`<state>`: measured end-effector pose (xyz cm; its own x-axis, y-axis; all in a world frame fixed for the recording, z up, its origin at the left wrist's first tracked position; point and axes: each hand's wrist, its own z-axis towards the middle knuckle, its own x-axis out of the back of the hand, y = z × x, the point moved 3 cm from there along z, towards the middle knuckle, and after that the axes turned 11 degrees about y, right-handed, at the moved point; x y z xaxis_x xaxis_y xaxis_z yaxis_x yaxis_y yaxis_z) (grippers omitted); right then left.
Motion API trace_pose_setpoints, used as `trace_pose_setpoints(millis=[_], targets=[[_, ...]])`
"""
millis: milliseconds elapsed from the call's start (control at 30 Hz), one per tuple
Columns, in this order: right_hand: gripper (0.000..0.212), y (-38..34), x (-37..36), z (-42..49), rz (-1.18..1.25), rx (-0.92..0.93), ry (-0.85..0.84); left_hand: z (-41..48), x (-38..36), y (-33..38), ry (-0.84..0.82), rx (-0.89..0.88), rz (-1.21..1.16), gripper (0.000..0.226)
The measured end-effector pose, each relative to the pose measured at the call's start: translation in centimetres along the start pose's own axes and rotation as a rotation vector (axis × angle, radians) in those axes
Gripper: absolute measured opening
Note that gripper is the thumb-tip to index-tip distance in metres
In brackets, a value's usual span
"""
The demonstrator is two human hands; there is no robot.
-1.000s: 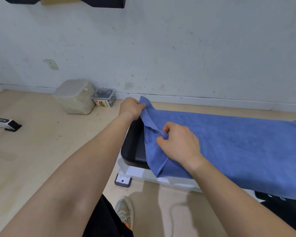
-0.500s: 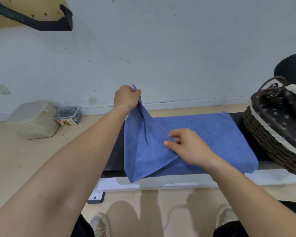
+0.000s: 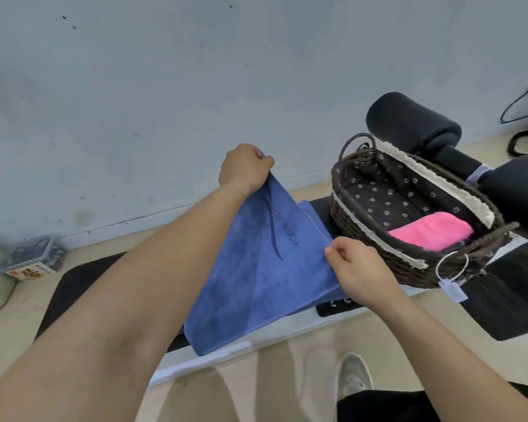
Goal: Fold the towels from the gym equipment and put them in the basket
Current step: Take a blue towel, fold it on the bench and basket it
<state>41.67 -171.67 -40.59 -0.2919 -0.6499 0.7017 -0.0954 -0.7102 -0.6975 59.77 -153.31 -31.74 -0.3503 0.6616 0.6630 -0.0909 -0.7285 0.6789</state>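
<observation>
Midway through a fold, the blue towel [image 3: 256, 269] hangs doubled over the black bench pad [image 3: 70, 287]. It looks soft, light and limp, and is likely to sag wherever it is unsupported. The left hand [image 3: 244, 169] pinches its raised corner at twelve o'clock, and the right hand [image 3: 357, 269] pinches the edge at three o'clock. Corners and hems look the surest holds. At two o'clock from the towel, the wicker basket [image 3: 375, 254] sits on the bench, a folded pink towel [image 3: 430, 233] inside.
</observation>
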Motion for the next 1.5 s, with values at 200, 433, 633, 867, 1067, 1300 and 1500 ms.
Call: trace_pose_setpoints(millis=[200,433,633,867,1067,1300,1500], targets=[[0.031,3.5,0.6,0.5,-0.198,-0.09,-0.012,-0.8,-6.9,0.9,-0.142,-0.051,0.102,0.016],[0.012,2.4,-0.8,0.2,-0.493,0.033,0.07,-0.9,-12.2,-1.9,-0.321,-0.056,0.16,0.02],[0.03,0.5,-3.2,0.6,-0.557,0.233,0.148,0.0,-13.9,-4.9,-0.489,-0.041,0.287,0.034],[0.026,-0.2,-3.7,2.5,-0.492,0.172,0.074,-0.6,-12.3,-5.1,-0.324,-0.031,-0.058,0.015],[0.041,-2.7,-3.2,3.7,-0.093,0.178,0.067,-5.0,-5.4,-4.2,-0.206,-0.164,-0.24,0.019],[0.041,-6.4,-3.5,3.4,0.04,0.244,-0.018,-12.0,2.0,-6.2,-0.153,-0.111,-0.339,0.018],[0.004,-8.3,-5.0,2.9,0.23,0.244,-0.113,-13.6,4.9,-8.2,-0.139,-0.009,-0.449,0.02]])
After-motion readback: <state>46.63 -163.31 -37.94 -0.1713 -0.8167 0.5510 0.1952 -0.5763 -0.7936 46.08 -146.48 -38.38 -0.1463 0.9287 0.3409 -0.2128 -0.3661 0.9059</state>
